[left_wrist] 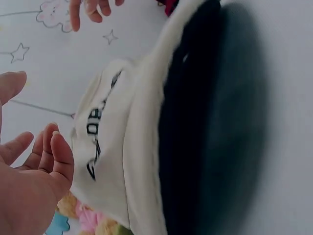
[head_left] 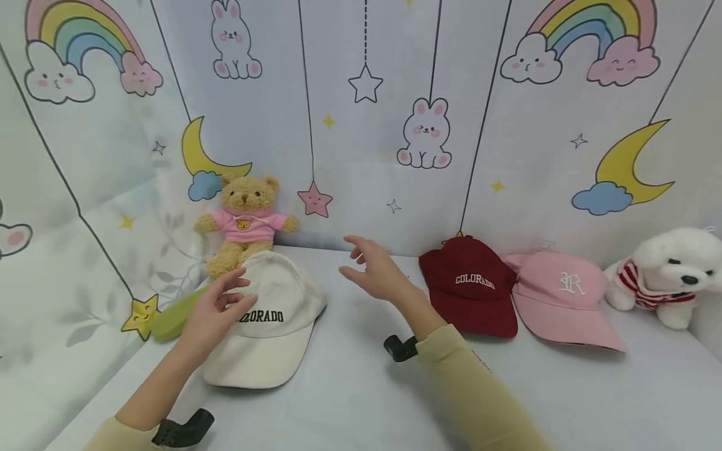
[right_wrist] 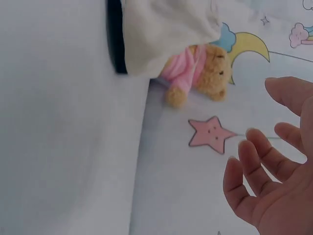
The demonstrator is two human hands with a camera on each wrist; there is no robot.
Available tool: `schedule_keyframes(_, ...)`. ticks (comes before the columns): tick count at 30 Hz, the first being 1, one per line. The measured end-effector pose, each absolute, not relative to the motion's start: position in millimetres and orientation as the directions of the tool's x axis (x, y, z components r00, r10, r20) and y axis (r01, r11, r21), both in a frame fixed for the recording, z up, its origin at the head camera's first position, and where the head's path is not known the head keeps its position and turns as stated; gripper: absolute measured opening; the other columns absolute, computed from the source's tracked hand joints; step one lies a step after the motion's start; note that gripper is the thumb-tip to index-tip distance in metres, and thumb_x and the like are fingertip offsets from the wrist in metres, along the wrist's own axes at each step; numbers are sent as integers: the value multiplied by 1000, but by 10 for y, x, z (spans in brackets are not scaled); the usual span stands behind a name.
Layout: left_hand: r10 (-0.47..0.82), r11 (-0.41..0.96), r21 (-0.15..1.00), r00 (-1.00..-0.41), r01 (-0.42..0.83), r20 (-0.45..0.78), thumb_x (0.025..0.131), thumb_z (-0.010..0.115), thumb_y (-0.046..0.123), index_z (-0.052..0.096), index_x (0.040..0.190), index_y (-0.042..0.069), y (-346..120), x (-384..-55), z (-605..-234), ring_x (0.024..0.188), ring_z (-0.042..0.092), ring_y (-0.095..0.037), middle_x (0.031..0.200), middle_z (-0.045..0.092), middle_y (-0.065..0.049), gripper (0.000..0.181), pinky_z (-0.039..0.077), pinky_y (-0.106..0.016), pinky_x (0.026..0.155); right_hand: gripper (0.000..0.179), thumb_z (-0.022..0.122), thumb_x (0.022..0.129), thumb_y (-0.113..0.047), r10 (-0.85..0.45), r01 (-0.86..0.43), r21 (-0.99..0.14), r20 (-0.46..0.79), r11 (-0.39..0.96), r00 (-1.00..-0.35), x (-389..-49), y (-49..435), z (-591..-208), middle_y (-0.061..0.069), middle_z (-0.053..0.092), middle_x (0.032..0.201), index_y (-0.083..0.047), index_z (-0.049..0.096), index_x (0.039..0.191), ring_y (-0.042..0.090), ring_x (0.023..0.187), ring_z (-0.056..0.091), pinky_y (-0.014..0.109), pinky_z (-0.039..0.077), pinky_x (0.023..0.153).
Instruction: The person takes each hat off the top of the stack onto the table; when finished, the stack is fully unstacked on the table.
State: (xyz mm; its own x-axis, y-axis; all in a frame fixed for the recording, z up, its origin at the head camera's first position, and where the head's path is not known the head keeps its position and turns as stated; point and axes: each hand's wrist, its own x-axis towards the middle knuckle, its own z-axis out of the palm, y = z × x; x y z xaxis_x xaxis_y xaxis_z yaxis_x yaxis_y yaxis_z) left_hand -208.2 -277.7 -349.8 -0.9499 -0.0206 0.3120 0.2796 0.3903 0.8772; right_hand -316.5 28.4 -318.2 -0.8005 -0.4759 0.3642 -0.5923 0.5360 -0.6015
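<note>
A cream baseball cap (head_left: 265,351) with dark COLORADO lettering sits on the left of the white table, its brim toward me. Over its left side hovers my left hand (head_left: 217,313), fingers loosely bent and holding nothing. In the left wrist view the cap (left_wrist: 142,122) shows its dark under-brim, apart from the hand (left_wrist: 29,186). My right hand (head_left: 375,269) is in the air between the cream cap and a dark red COLORADO cap (head_left: 468,288), with nothing in its relaxed fingers. The right wrist view shows that hand (right_wrist: 279,181) spread before the backdrop.
Behind the cream cap a teddy bear (head_left: 245,213) in a pink top leans on the printed backdrop, near a green object (head_left: 175,316) that is partly hidden. On the right are a pink cap (head_left: 564,300) and a white plush dog (head_left: 671,269). Dark camera mounts sit on both wrists.
</note>
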Motion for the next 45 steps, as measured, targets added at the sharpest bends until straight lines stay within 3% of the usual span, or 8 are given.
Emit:
schedule_keyframes(7,-106,484,854,-956,191,274,99,68,27,40,150,1,-2989,-1984,-3638,99,54,0,135,52,-18,64,47,-15,77,61,68,98,-21,-518,-594,-669,348,447,-782,-3201,-141,-3223,13,60,122,-6,43,151,30,110,59,38,51,89)
schedule_keyframes(14,-149,549,835,-977,49,155,98,67,40,29,155,1,-3205,-2004,-3773,111,51,-28,138,48,-23,78,50,-24,73,58,67,98,-24,-472,-521,-753,318,402,-822,-3230,-448,-3308,10,61,118,-10,45,150,22,103,59,35,51,87)
schedule_keyframes(17,-141,554,832,-983,19,117,98,66,40,25,155,-3,-3271,-2029,-3834,111,52,-31,139,46,-27,83,52,-29,71,58,68,97,-27,-446,-481,-780,293,401,-846,-3215,-517,-3388,6,61,113,-13,47,149,18,98,59,33,51,82)
schedule_keyframes(22,-120,585,811,-991,-17,66,99,64,45,23,154,-8,-3349,-2053,-3895,117,53,-39,138,47,-31,87,52,-32,79,56,70,96,-27,-413,-447,-809,283,382,-866,-3181,-586,-3515,0,59,101,-14,50,147,14,88,57,30,50,74)
schedule_keyframes(29,-67,671,742,-997,-13,44,99,65,41,37,147,-10,-3399,-2054,-3955,108,60,-32,121,63,-22,75,49,-36,83,54,70,95,-24,-424,-428,-820,257,380,-868,-3132,-640,-3625,-1,57,94,-12,51,144,12,84,55,26,49,67)
schedule_keyframes(45,-106,673,738,-993,-36,48,93,74,34,52,137,-9,-3315,-2107,-3951,105,62,-32,116,62,-19,66,51,-34,77,43,66,97,-9,-387,-504,-768,359,395,-849,-3191,-767,-3772,1,58,94,-7,56,139,10,80,54,22,48,65)
